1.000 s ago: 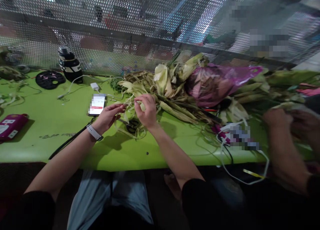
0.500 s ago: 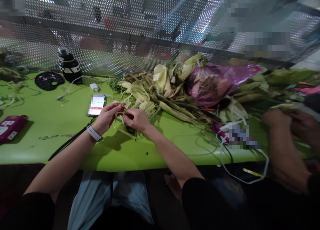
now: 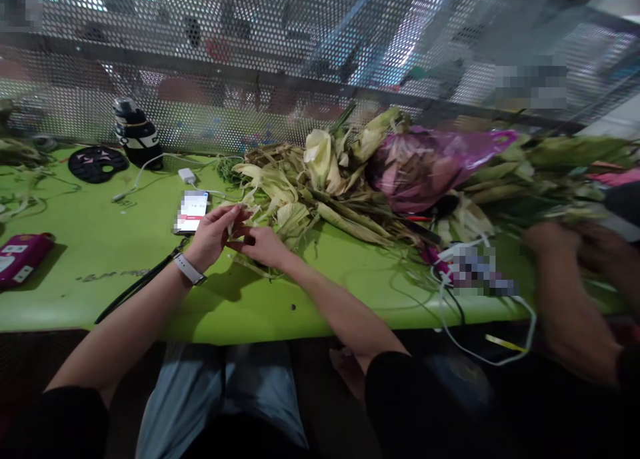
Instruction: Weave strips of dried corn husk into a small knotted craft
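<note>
Left-hand fingers [image 3: 233,212] on the left hand [image 3: 215,234] pinched what looked like a thin, pale strip of husk [image 3: 231,228], mostly hidden, above the bright green tabletop [image 3: 117,246]. Nearby, the right hand [image 3: 265,247] bent its fingers narrowly towards it; their grip could not be told. Such thin fibre seemed to want a light, close pinch. A heap of yellow-green and brown leafy husks [image 3: 345,219] crowded beyond, and a black, lit-screen phone [image 3: 196,214] cramped the left side.

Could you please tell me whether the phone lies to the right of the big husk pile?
No, the phone lies to the left of the husk pile, beside the left hand.
</note>
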`<move>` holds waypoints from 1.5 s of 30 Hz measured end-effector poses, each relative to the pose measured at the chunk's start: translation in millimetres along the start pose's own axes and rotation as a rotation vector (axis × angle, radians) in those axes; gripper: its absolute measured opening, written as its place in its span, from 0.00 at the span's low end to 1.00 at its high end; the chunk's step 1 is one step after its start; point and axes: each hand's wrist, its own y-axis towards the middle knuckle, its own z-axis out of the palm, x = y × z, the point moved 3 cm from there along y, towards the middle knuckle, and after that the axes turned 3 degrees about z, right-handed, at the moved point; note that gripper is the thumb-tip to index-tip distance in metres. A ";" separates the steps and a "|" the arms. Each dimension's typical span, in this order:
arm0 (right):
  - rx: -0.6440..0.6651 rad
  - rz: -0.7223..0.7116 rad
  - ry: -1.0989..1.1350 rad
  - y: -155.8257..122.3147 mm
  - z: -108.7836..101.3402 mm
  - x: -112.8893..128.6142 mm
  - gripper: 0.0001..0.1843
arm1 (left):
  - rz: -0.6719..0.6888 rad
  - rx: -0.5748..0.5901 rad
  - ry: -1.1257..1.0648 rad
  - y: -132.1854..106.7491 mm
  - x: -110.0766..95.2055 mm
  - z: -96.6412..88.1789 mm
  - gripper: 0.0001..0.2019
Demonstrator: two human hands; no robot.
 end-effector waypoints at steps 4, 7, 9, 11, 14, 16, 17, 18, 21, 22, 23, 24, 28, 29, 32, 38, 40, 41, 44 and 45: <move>-0.065 -0.074 0.118 -1.1 -3.0 3.6 0.06 | 0.065 0.011 -0.019 1.2 -0.7 1.0 0.09; -0.061 -0.064 0.314 -1.8 -5.2 7.3 0.04 | 0.070 -0.002 -0.007 1.9 0.0 0.1 0.09; 0.042 0.043 0.586 -2.0 -2.8 7.4 0.05 | 0.058 -0.007 0.012 2.2 0.6 -0.7 0.09; 0.193 0.153 0.857 -3.5 0.2 8.5 0.09 | 0.057 -0.006 0.024 3.1 0.7 -1.8 0.10; 0.329 0.208 0.966 -6.8 -3.0 11.7 0.17 | 0.097 -0.015 0.044 6.1 -0.1 -5.0 0.13; 0.291 0.196 0.901 -7.2 -9.4 11.3 0.18 | 0.126 -0.020 0.088 8.1 -0.6 -7.3 0.13; 0.250 0.187 0.866 -6.6 -12.4 10.2 0.17 | 0.138 -0.016 0.110 8.8 -0.9 -8.0 0.13; 0.200 0.180 0.838 -5.4 -14.7 8.6 0.15 | 0.146 -0.007 0.122 9.0 -1.0 -8.2 0.13; 0.077 0.196 0.779 -0.4 -13.5 1.8 0.10 | 0.142 0.020 0.097 7.7 -0.4 -6.8 0.12; 0.061 0.201 0.760 1.3 -10.2 0.0 0.09 | 0.135 0.025 0.094 6.7 0.0 -5.8 0.12; 0.075 0.193 0.736 2.8 -5.4 -0.8 0.10 | 0.133 0.025 0.106 5.5 0.4 -4.8 0.12; 0.081 0.174 0.699 4.1 -0.6 -1.2 0.11 | 0.137 0.025 0.134 4.2 0.7 -3.7 0.12; -0.022 0.118 0.570 7.5 13.0 -3.9 0.19 | 0.197 0.054 0.287 -0.6 0.1 2.5 0.13; -0.058 0.114 0.564 8.2 14.4 -5.4 0.22 | 0.212 0.060 0.313 -1.6 -0.4 4.0 0.14; -0.090 0.142 0.613 10.5 16.3 -11.1 0.24 | 0.233 0.064 0.355 -4.2 -2.3 7.5 0.14; 0.062 0.176 0.866 8.6 19.0 -10.5 0.13 | 0.209 0.071 0.352 -7.1 -4.8 10.2 0.14; 0.116 0.172 0.908 6.3 20.1 -7.6 0.12 | 0.211 0.067 0.370 -6.2 -5.0 9.2 0.13; 0.133 0.171 0.913 5.2 20.2 -6.3 0.12 | 0.223 0.061 0.381 -5.3 -5.2 8.1 0.13; 0.135 0.179 0.923 2.9 16.2 -3.2 0.12 | 0.266 0.036 0.395 -0.7 -5.9 2.8 0.12; 0.131 0.184 0.933 2.3 13.3 -2.1 0.13 | 0.273 0.028 0.391 1.0 -6.2 0.9 0.11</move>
